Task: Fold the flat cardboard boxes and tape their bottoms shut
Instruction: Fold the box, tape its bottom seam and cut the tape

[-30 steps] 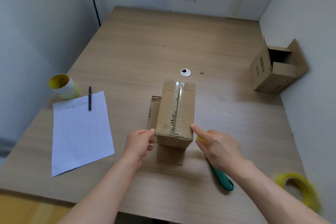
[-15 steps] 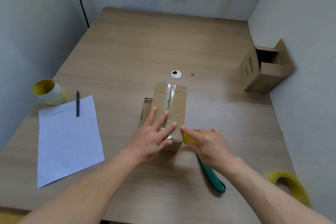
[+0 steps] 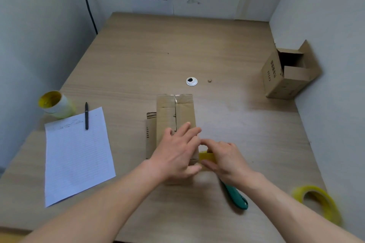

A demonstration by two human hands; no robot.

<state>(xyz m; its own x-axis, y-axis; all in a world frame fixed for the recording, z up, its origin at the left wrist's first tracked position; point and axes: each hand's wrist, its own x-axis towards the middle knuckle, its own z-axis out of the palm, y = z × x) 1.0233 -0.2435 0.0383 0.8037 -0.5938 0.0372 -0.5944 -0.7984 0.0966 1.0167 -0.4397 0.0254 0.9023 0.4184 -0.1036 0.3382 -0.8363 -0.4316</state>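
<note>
Left hand (image 3: 177, 156) lies flat, fingers straight, pressing the taped box (image 3: 175, 112) mid-table (image 3: 177, 45). Right hand (image 3: 225, 162) pinches a yellow piece (image 3: 207, 156) at the box's near right edge, with the green cutter (image 3: 237, 197) under its wrist.

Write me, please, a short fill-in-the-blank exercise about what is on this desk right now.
1. The left hand lies flat on the taped ____.
2. The right hand holds a knife with a ____ handle.
3. On the sheet of paper lies a black ____.
Missing words: box; green; pen.
</note>
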